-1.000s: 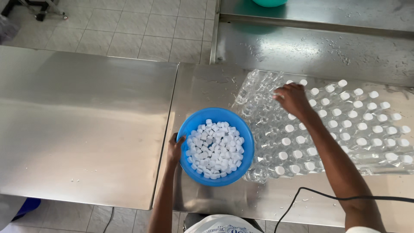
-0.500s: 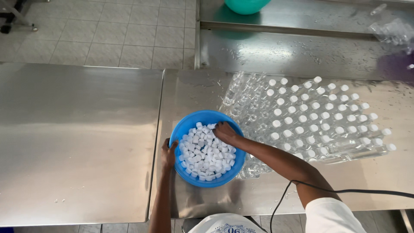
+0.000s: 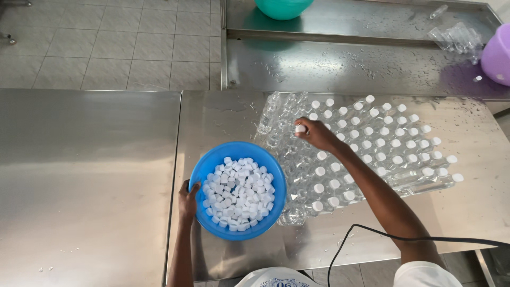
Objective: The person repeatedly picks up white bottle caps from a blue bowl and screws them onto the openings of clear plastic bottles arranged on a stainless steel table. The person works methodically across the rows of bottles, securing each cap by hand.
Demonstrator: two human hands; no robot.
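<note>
My left hand [image 3: 187,201] grips the near left rim of a blue bowl [image 3: 212,162] filled with several white bottle caps [image 3: 237,193]. My right hand [image 3: 317,134] reaches over a block of clear plastic bottles [image 3: 361,151] standing on the steel table [image 3: 223,119]. Its fingers pinch a white cap [image 3: 300,128] on top of a bottle in the block's left part. Most bottles to the right carry white caps; those at the left edge [image 3: 276,119] are uncapped.
A second steel table [image 3: 85,175] adjoins on the left. Behind is a wet steel counter [image 3: 340,66] with a teal bowl [image 3: 282,7], a purple container [image 3: 498,53] and loose clear bottles [image 3: 457,37]. A black cable [image 3: 382,239] hangs near my right arm.
My right hand left the bowl of caps and moved up and right to the bottles, now holding a cap on a bottle top. The left hand stayed on the bowl rim.
</note>
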